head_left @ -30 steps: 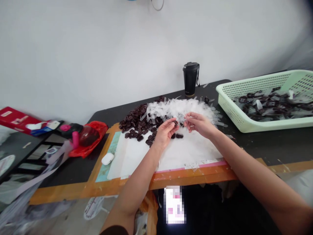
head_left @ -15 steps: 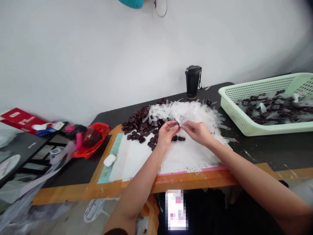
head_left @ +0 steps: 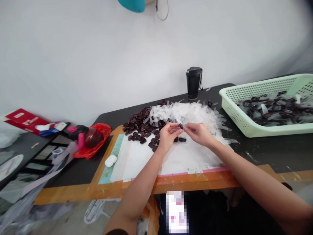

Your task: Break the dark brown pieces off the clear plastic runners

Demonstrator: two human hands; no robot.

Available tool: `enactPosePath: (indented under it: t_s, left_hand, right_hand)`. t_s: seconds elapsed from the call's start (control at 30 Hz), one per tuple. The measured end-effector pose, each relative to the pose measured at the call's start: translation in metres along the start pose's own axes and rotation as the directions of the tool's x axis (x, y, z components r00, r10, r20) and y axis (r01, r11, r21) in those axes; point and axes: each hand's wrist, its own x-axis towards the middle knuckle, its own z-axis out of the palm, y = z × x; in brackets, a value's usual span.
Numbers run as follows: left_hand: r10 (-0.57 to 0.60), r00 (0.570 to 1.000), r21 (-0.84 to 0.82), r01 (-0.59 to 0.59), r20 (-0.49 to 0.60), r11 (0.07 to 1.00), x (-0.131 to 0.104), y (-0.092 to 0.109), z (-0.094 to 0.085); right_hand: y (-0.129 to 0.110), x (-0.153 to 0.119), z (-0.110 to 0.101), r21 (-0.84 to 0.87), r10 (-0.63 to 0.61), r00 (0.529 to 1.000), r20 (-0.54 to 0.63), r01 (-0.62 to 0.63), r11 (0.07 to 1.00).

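Observation:
My left hand pinches a small dark brown piece between thumb and fingers, above the white sheet. My right hand is closed at the right side of that piece, its fingertips touching or nearly touching it; what they grip is too small to make out. Behind and left of my hands lies a heap of dark brown pieces, some of them loose on the sheet. A pile of translucent white strips spreads just beyond both hands.
A pale green basket with dark pieces and clear strips stands at the right. Behind the pile is a black cup. At the left are a white case, a red bag holding a bottle, and a red box.
The dark piece has turned and now shows more clearly above my left fingertips. My left thumb and fingers have shifted slightly right. The whole view has moved a little.

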Motion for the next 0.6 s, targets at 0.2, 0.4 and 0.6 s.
enactPosePath:
  t_s: [0.2,0.4,0.6]
  left_hand:
    - [0.010,0.998,0.034,-0.012,0.065,0.999,0.0003,-0.0051,-0.0027]
    - [-0.001,0.997,0.036,-0.002,0.081,0.999,0.0006,-0.0067,-0.0033]
    - [0.028,0.997,0.071,-0.033,0.076,0.997,-0.0001,-0.0047,-0.0027]
  right_hand:
    - [0.0017,0.0021,-0.0076,0.010,-0.057,0.992,0.109,0.056,0.998]
    - [0.0037,0.0025,-0.0088,0.055,-0.099,0.983,0.155,0.091,0.994]
    - [0.0050,0.0013,-0.0040,0.031,-0.060,0.992,0.114,0.056,0.998]
